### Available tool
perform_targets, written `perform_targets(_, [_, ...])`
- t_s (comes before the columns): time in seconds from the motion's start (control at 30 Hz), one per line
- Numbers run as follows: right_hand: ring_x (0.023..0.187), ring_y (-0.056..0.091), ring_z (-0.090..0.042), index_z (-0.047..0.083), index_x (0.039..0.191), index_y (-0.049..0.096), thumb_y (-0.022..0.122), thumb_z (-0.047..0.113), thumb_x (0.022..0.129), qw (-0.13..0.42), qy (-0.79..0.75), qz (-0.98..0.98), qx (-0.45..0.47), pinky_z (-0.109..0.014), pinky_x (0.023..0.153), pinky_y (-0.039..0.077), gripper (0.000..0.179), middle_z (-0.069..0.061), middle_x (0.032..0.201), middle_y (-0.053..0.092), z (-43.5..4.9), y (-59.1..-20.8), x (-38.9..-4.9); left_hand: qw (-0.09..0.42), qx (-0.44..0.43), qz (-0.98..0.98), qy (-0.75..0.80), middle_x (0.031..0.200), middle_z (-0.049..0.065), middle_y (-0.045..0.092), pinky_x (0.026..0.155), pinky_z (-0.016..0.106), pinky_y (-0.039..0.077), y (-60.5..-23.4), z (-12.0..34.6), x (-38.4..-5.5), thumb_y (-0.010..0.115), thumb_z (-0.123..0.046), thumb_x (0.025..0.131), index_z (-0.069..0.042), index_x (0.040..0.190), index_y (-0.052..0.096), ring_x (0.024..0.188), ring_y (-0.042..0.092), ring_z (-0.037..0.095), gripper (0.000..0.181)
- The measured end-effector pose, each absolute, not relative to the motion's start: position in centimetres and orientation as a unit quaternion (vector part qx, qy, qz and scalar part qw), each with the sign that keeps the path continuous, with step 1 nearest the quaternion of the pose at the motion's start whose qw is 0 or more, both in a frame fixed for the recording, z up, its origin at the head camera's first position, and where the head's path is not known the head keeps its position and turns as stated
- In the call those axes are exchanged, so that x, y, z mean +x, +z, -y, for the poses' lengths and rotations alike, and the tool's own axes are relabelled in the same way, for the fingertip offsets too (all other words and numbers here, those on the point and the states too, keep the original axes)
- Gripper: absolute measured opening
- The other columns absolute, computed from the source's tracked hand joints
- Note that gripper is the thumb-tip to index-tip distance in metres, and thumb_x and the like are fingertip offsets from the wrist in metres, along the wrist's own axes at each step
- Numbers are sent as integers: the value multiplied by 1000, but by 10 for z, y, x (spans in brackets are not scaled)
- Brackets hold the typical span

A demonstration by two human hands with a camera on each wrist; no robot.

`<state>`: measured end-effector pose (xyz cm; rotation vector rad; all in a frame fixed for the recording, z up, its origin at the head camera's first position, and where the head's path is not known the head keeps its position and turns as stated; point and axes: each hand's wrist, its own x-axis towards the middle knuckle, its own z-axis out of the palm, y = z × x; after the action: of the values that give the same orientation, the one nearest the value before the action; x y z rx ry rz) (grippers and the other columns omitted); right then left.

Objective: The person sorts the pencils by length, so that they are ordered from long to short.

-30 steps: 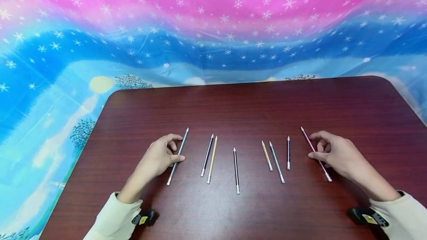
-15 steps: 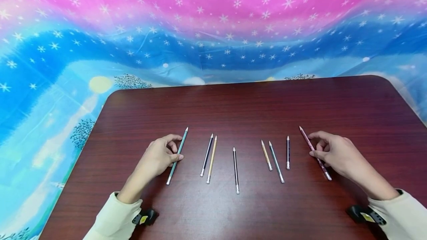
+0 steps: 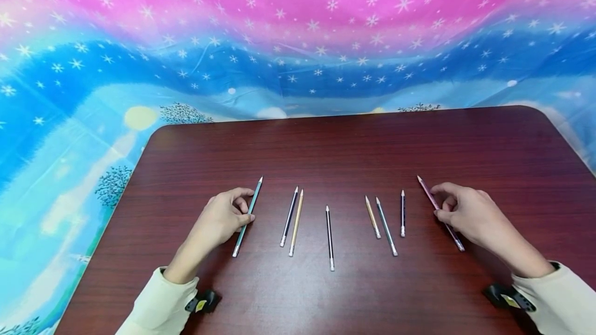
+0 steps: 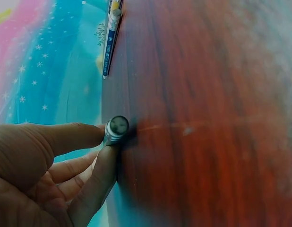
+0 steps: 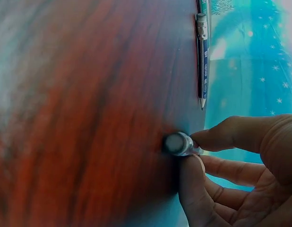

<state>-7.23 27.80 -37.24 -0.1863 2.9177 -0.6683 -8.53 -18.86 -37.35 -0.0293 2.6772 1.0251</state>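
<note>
On the left of the table my left hand (image 3: 221, 219) pinches a green pencil (image 3: 256, 194) between thumb and fingers, its tip pointing away from me. At the right, a pink pencil (image 3: 427, 191) is pinched the same way by my right hand (image 3: 472, 216). Both pencils lie low, at or just above the tabletop; which of the two I cannot tell. The left wrist view shows the green pencil's eraser end (image 4: 119, 125) between thumb and finger. In the right wrist view the pink pencil's eraser end (image 5: 176, 143) faces the camera.
Between the hands lie several loose pencils: a dark blue pencil (image 3: 289, 217) beside a yellow pencil (image 3: 296, 223), a black pencil (image 3: 329, 239), a short yellow pencil (image 3: 372, 217), a teal pencil (image 3: 386, 226) and a short dark blue pencil (image 3: 402, 213). A printed cloth (image 3: 298, 30) hangs behind the table (image 3: 302, 154).
Both thumbs have drawn back slightly towards the hands. The pink pencil has turned a little, its eraser end now slightly farther from me. The loose pencils have not moved.
</note>
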Motion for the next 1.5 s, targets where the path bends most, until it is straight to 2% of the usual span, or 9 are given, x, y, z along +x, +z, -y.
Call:
perform_targets(0.43, [59, 47, -11, 2, 118, 61, 70, 10, 78, 78, -220, -971, -59, -25, 57, 35, 43, 3, 71, 58, -279, -371, -76, 128, -2, -936, 327, 82, -3, 62, 56, 22, 46, -370, 190, -86, 71, -7, 82, -14, 124, 64, 62, 57, 8, 44])
perform_targets(0.67, [57, 48, -10, 2, 117, 61, 71, 10, 78, 77, -229, -968, -63, -24, 57, 36, 42, 3, 70, 59, -279, -371, -78, 122, -3, -939, 322, 83, -3, 64, 63, 25, 45, -366, 192, -89, 68, -7, 83, -14, 124, 65, 64, 57, 8, 41])
perform_targets(0.9, [53, 50, -11, 0, 120, 59, 69, 10, 81, 83, -248, -963, -63, -24, 53, 38, 41, 0, 72, 60, -275, -365, -81, 144, -24, -915, 376, 87, 4, 65, 58, 25, 53, -367, 196, -95, 62, -2, 88, -9, 127, 62, 62, 60, 11, 40])
perform_targets(1.13, [53, 50, -6, 4, 118, 61, 70, 10, 80, 71, -252, -963, -70, -23, 59, 38, 39, 3, 72, 60, -267, -357, -90, 160, -43, -895, 415, 93, 7, 68, 64, 30, 61, -368, 201, -108, 59, -4, 92, -10, 134, 58, 75, 66, 14, 43])
perform_targets(1.5, [62, 53, -10, 6, 116, 63, 70, 9, 81, 67, -274, -956, -80, -24, 61, 40, 36, 0, 75, 62, -248, -343, -103, 172, -72, -861, 474, 107, 15, 69, 76, 34, 62, -359, 213, -144, 57, -7, 96, -15, 141, 53, 98, 70, 22, 46])
